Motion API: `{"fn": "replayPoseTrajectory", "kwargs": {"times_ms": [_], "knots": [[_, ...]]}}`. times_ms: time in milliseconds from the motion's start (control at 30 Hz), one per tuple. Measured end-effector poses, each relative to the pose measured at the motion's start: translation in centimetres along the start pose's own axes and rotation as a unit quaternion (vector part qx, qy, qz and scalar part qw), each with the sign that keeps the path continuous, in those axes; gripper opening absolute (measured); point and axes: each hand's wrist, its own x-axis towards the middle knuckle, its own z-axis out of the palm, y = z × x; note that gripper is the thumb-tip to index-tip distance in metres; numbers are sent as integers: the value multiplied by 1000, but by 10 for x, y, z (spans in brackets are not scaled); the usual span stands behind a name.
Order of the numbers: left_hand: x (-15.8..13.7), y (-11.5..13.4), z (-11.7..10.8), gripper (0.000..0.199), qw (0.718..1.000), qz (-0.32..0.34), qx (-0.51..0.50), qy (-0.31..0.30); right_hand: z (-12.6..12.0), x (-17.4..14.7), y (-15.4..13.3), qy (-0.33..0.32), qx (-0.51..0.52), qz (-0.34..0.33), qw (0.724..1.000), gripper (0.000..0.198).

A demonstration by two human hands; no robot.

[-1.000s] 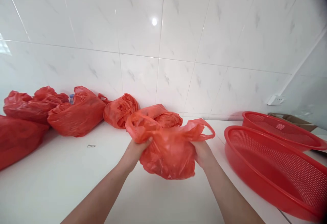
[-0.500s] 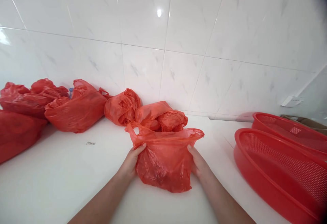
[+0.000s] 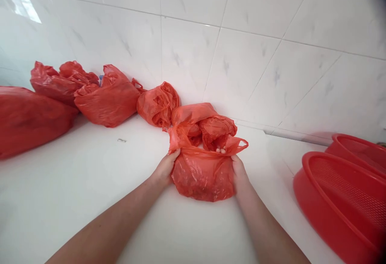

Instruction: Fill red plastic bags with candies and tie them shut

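Observation:
Between my two hands is a red plastic bag [image 3: 205, 175], its loop handles sticking up at both top corners and something darker bunched low inside. My left hand [image 3: 166, 167] grips its left side, thumb on the front near the rim. On the other side my right hand [image 3: 239, 171] holds the right edge; some of its fingertips show behind the rim. The rest of the fingers are hidden by the plastic. Just behind the held bag lies another red bag [image 3: 193, 113] with a crumpled red bundle [image 3: 218, 127] against it.
More filled red bags stand along the tiled wall: a rounded one [image 3: 158, 105], a larger one [image 3: 108, 99] and a big one [image 3: 30, 119] at far left. Red mesh baskets [image 3: 313, 175] stand at the right. A small scrap [image 3: 122, 140] lies on the white table [image 3: 99, 183].
The view has shifted, so the wall and bags sit higher. The held bag's mouth has folded lower and its right handle loop now stands out, with right fingertips showing behind the rim.

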Motion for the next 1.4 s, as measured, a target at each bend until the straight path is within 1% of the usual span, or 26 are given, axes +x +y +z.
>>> {"fn": "replayPoseTrajectory", "kwargs": {"times_ms": [67, 133, 167, 200, 267, 333, 367, 433, 533, 600, 667, 733, 767, 833, 933, 1000, 1067, 1200, 1267, 1333, 1400], "knots": [[0, 0, 0, 31, 1000, 3, -5, 0, -2, -4, 1, -5, 55, 32, 998, 17], [0, 1, -1, 30, 1000, 6, -10, -3, -1, -9, 3, 1, 75, 50, 996, 13], [-1, 2, -2, 30, 1000, 10, -11, -8, -1, -11, 3, 1, 74, 57, 996, 13], [-1, 4, -3, 29, 1000, 15, -8, -17, 1, -13, 4, -5, 66, 64, 996, 18], [-2, 7, -5, 29, 999, 21, 2, -49, 5, -15, 5, -37, 38, 78, 996, 29], [-3, 10, -7, 27, 996, 19, 5, -82, 9, -15, 6, -61, 0, 78, 995, 35], [-3, 11, -8, 25, 995, 13, -1, -96, 10, -14, 7, -61, -17, 77, 995, 35], [-4, 11, -9, 22, 993, -11, -26, -111, 12, -12, 9, -28, -30, 74, 996, 31], [-3, 10, -10, 28, 991, -50, -53, -115, 9, -9, 13, 12, 9, 79, 997, 26], [-3, 7, -9, 27, 990, -48, -57, -118, 5, -7, 14, 14, 52, 88, 995, 30], [-4, 5, -8, 24, 990, -27, -52, -125, 0, -5, 14, 12, 100, 93, 991, 29], [-6, 2, -6, 20, 991, -7, -37, -127, -3, -4, 11, -3, 147, 92, 985, 21], [-7, 1, -5, 18, 992, 0, -29, -124, -3, -3, 9, -20, 168, 87, 982, 23], [-8, -1, -3, 16, 993, 6, -15, -115, -1, -3, 4, -61, 197, 74, 976, 35], [-9, -3, -1, 15, 994, 8, -16, -105, 7, -5, -1, -112, 211, 70, 969, 47], [-8, -4, -1, 15, 994, 16, -26, -102, 15, -10, -3, -131, 202, 72, 968, 53], [-7, -4, -1, 16, 994, 28, -36, -97, 23, -15, -2, -134, 182, 83, 970, 55], [-6, -5, 1, 17, 993, 44, -40, -101, 41, -28, 3, -114, 95, 132, 980, 43], [-8, -7, 3, 20, 992, 47, -34, -114, 49, -33, 8, -131, 57, 122, 982, 45], [-10, -9, 6, 21, 990, 48, -18, -130, 55, -36, 13, -168, 40, 98, 980, 49], [-12, -13, 9, 21, 987, 48, 11, -154, 57, -37, 18, -185, 31, 83, 979, 47]]}}
